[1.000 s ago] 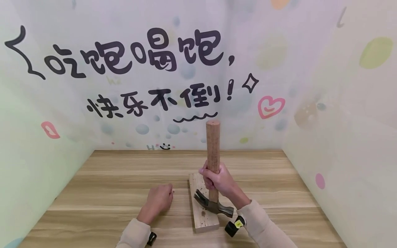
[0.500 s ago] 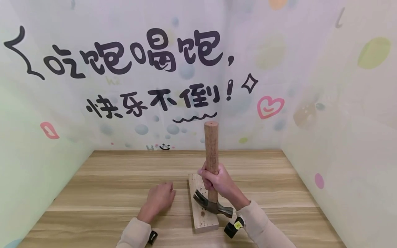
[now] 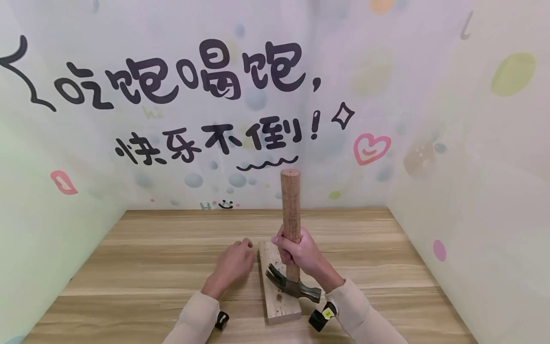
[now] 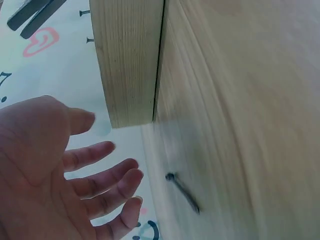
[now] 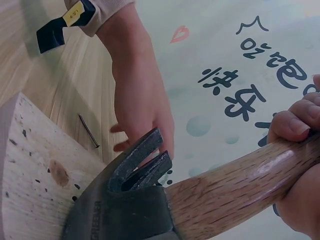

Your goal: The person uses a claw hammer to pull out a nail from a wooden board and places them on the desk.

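My right hand [image 3: 298, 248] grips the wooden handle of a claw hammer [image 3: 291, 205], which stands upright with its metal head [image 3: 292, 288] low over a wooden block [image 3: 279, 313]. Beside the block's left edge is my left hand [image 3: 235, 263], holding nothing. In the left wrist view, the fingers [image 4: 107, 180] of that hand are spread and loosely bent. A loose nail [image 4: 184, 194] lies on the table close to them; the right wrist view also shows this nail [image 5: 88, 131]. Two nails, one of them here [image 4: 84, 13], stick out of the block's face.
The block lies on a wood-grain table [image 3: 172, 296]. Printed walls [image 3: 193, 181] enclose its back and both sides. A black wrist camera [image 3: 319, 319] sits on the right sleeve, near the block's front corner.
My left hand has loosened from curled fingers and moved right and forward, close to the block. The right hand and hammer have stayed almost still, while the head view has shifted slightly.
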Motion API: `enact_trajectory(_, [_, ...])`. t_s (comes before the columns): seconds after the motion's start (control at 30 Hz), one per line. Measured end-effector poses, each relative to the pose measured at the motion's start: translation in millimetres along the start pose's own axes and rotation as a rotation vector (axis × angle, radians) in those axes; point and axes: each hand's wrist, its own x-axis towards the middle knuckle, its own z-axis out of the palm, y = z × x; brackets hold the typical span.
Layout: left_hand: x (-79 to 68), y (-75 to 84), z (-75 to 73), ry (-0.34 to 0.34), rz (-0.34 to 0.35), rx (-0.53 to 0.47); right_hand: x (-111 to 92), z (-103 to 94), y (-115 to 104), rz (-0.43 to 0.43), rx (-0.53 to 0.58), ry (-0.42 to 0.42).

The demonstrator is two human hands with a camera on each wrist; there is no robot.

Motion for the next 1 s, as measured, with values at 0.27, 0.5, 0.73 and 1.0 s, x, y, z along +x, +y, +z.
enact_trajectory(0.27, [14.4,13.3,14.7,0.04,0.003,-0.055,-1.2,0.9,-1.0,-0.013,-0.019,0.006])
enact_trajectory(0.5, [24.3,20.8,28.4,-0.001,-0.027,0.018,-2.3,0.3,-2.9,0.005,-0.076,0.065])
enact_trajectory(0.73, [29.6,22.1,33.7,-0.06,-0.024,0.101,0.7,-6.6,-7.4,0.114,-0.19,0.133])
enact_trajectory(1.0, [28.3,24.9,31.5,-0.112,-0.02,0.097,9.9,-10.2,-5.7,0.258,-0.29,0.152])
